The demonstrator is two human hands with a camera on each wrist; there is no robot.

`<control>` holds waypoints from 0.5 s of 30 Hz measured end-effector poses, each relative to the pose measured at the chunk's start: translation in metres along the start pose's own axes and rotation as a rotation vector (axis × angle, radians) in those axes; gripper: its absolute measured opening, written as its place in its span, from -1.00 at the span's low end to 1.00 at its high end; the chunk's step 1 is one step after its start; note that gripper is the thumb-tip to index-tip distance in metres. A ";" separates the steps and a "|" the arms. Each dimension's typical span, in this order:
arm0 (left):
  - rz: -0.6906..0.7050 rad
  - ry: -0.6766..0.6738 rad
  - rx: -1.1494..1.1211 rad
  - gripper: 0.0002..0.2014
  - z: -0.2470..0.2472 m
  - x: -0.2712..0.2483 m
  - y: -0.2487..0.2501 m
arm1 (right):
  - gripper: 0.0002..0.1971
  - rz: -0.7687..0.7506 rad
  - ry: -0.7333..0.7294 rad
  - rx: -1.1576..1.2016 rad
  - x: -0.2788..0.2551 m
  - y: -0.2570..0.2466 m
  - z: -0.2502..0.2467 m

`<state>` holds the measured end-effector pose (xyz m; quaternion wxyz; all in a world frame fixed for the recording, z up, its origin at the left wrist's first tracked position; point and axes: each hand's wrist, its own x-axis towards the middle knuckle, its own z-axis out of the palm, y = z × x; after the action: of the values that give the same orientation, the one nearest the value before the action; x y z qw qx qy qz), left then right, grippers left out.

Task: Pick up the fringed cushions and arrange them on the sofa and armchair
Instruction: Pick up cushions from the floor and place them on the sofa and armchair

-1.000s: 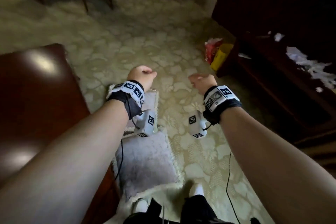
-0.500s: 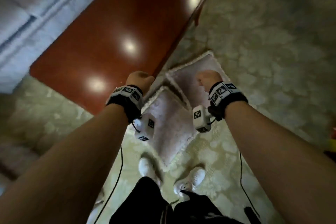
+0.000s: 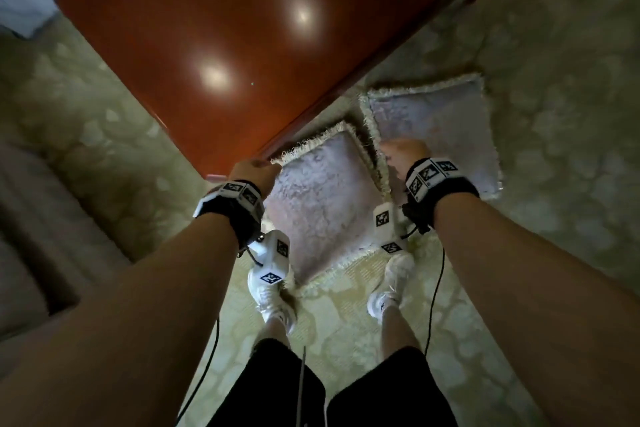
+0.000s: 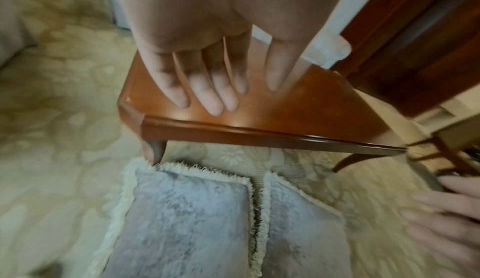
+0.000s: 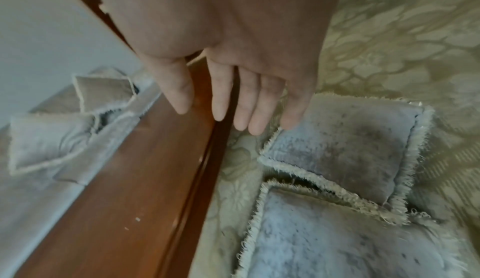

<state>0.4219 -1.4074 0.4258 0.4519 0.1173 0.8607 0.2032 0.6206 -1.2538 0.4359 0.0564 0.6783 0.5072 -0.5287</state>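
Two grey plush cushions with cream fringe lie side by side on the carpet beside a wooden table. The near cushion (image 3: 318, 198) (image 4: 182, 221) (image 5: 350, 237) sits by my feet, the far cushion (image 3: 440, 128) (image 4: 298, 231) (image 5: 345, 145) to its right. My left hand (image 3: 254, 172) (image 4: 215, 89) hovers over the near cushion's left corner, fingers straight, holding nothing. My right hand (image 3: 403, 154) (image 5: 233, 108) hangs above the gap between the cushions, fingers straight and empty. Two more fringed cushions (image 5: 67, 122) lie on the grey sofa (image 5: 31, 210) beyond the table.
A glossy red-brown coffee table (image 3: 242, 38) (image 4: 259, 118) (image 5: 124, 200) fills the space just ahead of the cushions. Its leg (image 4: 154, 151) touches the near cushion's fringe. Patterned beige carpet (image 3: 554, 114) spreads around. A beige seat (image 3: 31, 225) lies at the left. Dark wooden furniture (image 4: 415, 46) stands behind.
The head view has swung down over the table and both cushions. Both hands have dropped lower toward the cushions, and my feet now stand right at the near cushion's edge.
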 end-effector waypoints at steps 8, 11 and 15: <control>-0.346 0.146 -0.194 -0.47 0.127 0.127 -0.135 | -0.50 -0.014 -0.106 -0.364 0.184 0.100 0.067; -0.441 0.193 -0.255 -0.23 0.175 0.172 -0.187 | -0.37 0.018 -0.099 -0.429 0.242 0.145 0.097; -0.483 0.195 -0.272 -0.02 0.222 0.231 -0.236 | -0.21 0.059 -0.075 -0.427 0.305 0.198 0.135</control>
<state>0.4700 -1.4741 0.0365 0.4138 -0.1730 0.8679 0.2137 0.6569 -1.2401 0.0498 0.2332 0.6453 0.5852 -0.4321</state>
